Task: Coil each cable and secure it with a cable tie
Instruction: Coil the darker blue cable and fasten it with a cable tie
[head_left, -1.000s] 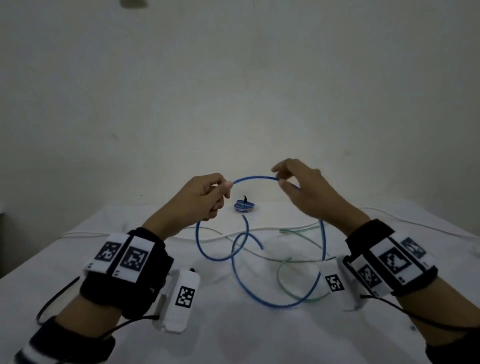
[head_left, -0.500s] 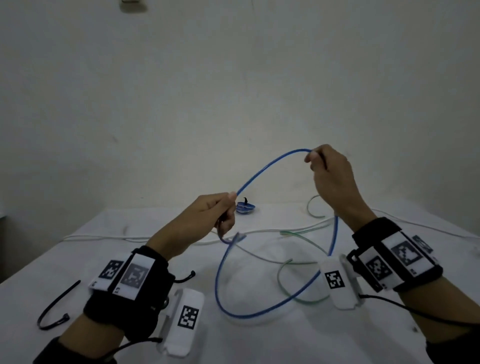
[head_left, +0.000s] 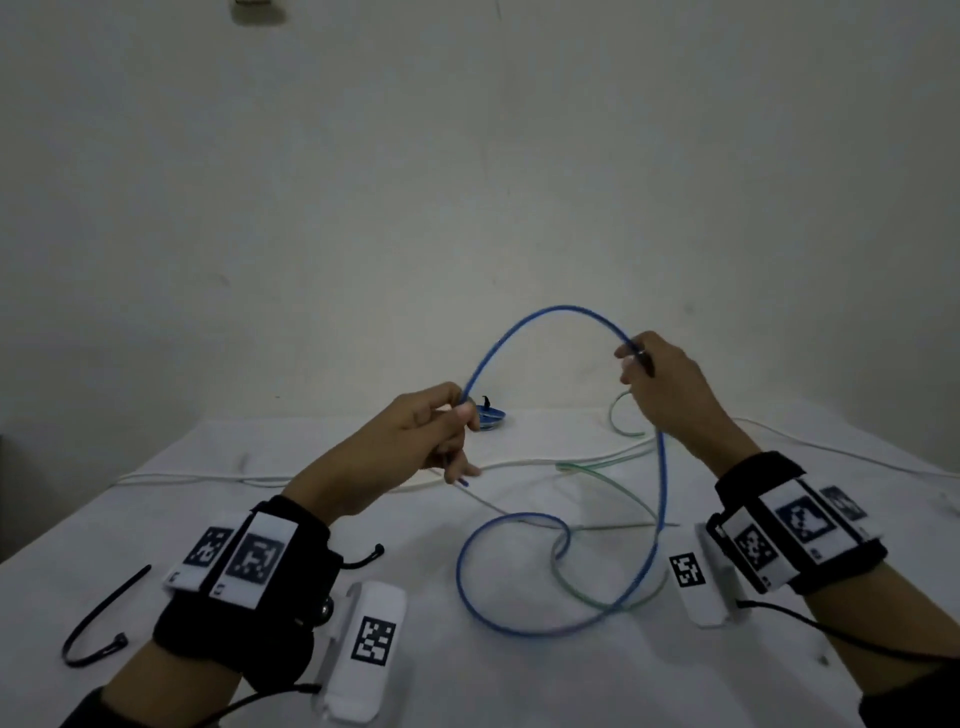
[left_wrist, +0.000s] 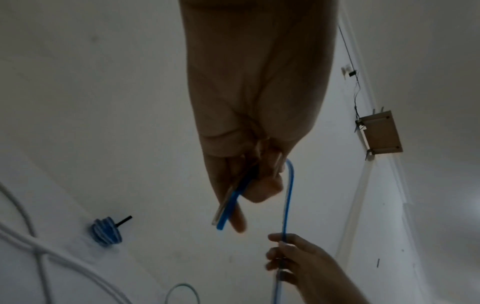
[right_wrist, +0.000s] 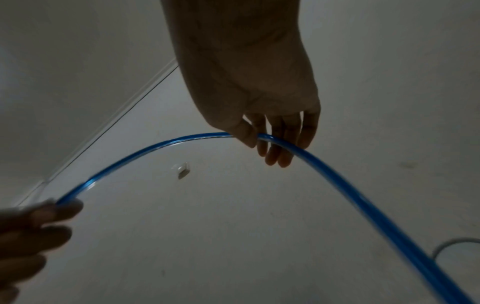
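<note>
A blue cable (head_left: 545, 312) arches in the air between my two hands. My left hand (head_left: 447, 423) grips it near one end, and the short blue tip (left_wrist: 228, 207) sticks out below the curled fingers. My right hand (head_left: 641, 364) pinches the cable (right_wrist: 298, 150) between thumb and fingers further along. From there the cable drops to the white table (head_left: 519, 675) and lies in one loose loop (head_left: 467, 587). Two black cable ties lie at the left: one (head_left: 98, 623) near the front edge, one (head_left: 366, 556) by my left wrist.
A green cable (head_left: 613, 486) and white cables (head_left: 519, 462) sprawl across the table's middle and back. A small blue coiled cable with a black tie (head_left: 491, 415) sits at the back centre. A pale wall rises just behind the table.
My right hand slid along the blue cable, up and to the right, making the arch between my hands longer and taller. The loops on the table shrank to one. The left hand held its grip.
</note>
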